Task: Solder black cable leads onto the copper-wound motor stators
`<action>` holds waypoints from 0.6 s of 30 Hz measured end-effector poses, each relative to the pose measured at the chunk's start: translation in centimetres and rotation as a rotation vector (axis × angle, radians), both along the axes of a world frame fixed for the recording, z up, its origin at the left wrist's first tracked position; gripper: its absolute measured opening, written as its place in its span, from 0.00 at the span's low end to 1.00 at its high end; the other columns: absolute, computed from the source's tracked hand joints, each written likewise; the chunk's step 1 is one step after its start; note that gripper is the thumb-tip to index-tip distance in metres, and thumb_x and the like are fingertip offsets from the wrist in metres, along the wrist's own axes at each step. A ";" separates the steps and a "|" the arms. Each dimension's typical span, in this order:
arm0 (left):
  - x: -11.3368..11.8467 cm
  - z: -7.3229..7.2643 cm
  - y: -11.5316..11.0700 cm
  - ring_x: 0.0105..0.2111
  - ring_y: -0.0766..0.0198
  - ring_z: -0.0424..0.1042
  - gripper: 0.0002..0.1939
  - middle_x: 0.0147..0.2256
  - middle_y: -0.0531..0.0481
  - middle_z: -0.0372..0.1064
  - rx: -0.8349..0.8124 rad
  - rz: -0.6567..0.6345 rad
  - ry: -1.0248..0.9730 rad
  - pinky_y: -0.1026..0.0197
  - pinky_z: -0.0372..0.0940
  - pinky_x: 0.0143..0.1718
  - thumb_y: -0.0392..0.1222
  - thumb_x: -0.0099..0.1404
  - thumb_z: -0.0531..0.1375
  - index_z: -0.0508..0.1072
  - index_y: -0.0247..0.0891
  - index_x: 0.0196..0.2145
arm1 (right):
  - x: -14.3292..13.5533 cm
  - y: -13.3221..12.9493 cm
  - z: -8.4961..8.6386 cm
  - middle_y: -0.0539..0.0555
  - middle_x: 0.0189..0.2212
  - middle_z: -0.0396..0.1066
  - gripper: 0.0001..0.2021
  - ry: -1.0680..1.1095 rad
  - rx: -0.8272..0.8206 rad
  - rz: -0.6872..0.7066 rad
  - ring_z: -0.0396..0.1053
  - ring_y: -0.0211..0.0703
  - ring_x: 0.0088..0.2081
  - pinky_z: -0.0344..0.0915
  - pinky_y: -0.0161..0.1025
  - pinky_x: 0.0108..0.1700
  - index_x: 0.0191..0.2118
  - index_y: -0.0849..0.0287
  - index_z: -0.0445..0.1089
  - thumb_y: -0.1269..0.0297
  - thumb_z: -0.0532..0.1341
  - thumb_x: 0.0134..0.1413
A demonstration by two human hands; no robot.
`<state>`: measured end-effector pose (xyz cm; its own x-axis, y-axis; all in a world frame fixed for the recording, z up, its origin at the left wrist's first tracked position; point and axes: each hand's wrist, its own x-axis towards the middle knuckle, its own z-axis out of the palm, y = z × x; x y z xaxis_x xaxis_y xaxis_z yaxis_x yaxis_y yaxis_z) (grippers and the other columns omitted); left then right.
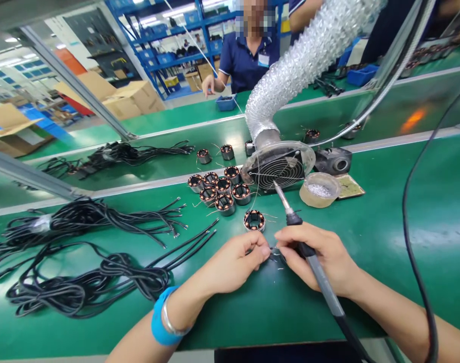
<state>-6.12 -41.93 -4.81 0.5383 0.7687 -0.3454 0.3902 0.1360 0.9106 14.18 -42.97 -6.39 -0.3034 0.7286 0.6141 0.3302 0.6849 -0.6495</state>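
My right hand (321, 254) is closed around a soldering iron (323, 282), whose metal tip points up and away toward the fan. The thumb and index finger of that hand come close to my left hand (239, 262), which is closed in a pinch. A small thin piece shows at the left fingertips, too small to name. Just beyond them sits a motor stator (254, 221) with copper windings and thin wire ends sticking out. Short wire bits (277, 258) lie on the green bench below my fingers.
A round fan (279, 171) under a silver duct (290, 70) stands ahead, near grouped stators (223, 186). A round tub (320, 189) adjoins a sponge tray (349, 186). Black cable bundles (82, 277) lie left. The iron's cord (407, 222) loops right. A person (248, 60) sits opposite.
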 end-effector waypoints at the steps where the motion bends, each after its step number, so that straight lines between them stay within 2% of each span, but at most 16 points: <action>1: 0.0 -0.1 0.0 0.25 0.69 0.54 0.13 0.24 0.57 0.57 0.019 0.010 0.008 0.65 0.52 0.27 0.49 0.69 0.53 0.64 0.37 0.32 | 0.0 0.0 0.0 0.48 0.30 0.73 0.15 -0.009 -0.001 0.008 0.70 0.36 0.28 0.70 0.33 0.31 0.46 0.53 0.68 0.76 0.59 0.54; 7: -0.1 0.1 -0.1 0.27 0.68 0.56 0.11 0.26 0.57 0.60 0.179 0.010 0.078 0.64 0.53 0.29 0.46 0.69 0.54 0.66 0.38 0.31 | 0.0 0.0 -0.3 0.49 0.32 0.72 0.15 -0.047 -0.115 0.007 0.72 0.36 0.30 0.70 0.33 0.33 0.49 0.53 0.66 0.74 0.58 0.57; 11: 0.0 0.2 -0.1 0.27 0.68 0.57 0.10 0.26 0.58 0.60 0.206 0.006 0.101 0.64 0.52 0.28 0.45 0.68 0.54 0.66 0.38 0.30 | 0.0 -0.2 -0.6 0.47 0.30 0.71 0.10 0.015 -0.223 -0.023 0.71 0.34 0.27 0.69 0.31 0.29 0.45 0.53 0.65 0.73 0.59 0.59; 18: 0.4 0.2 -0.2 0.27 0.68 0.56 0.11 0.26 0.57 0.58 0.186 0.045 0.056 0.64 0.52 0.29 0.44 0.68 0.53 0.65 0.38 0.29 | -0.2 -0.4 -0.4 0.48 0.33 0.74 0.13 -0.036 -0.145 -0.003 0.73 0.36 0.31 0.71 0.33 0.35 0.47 0.53 0.66 0.73 0.60 0.57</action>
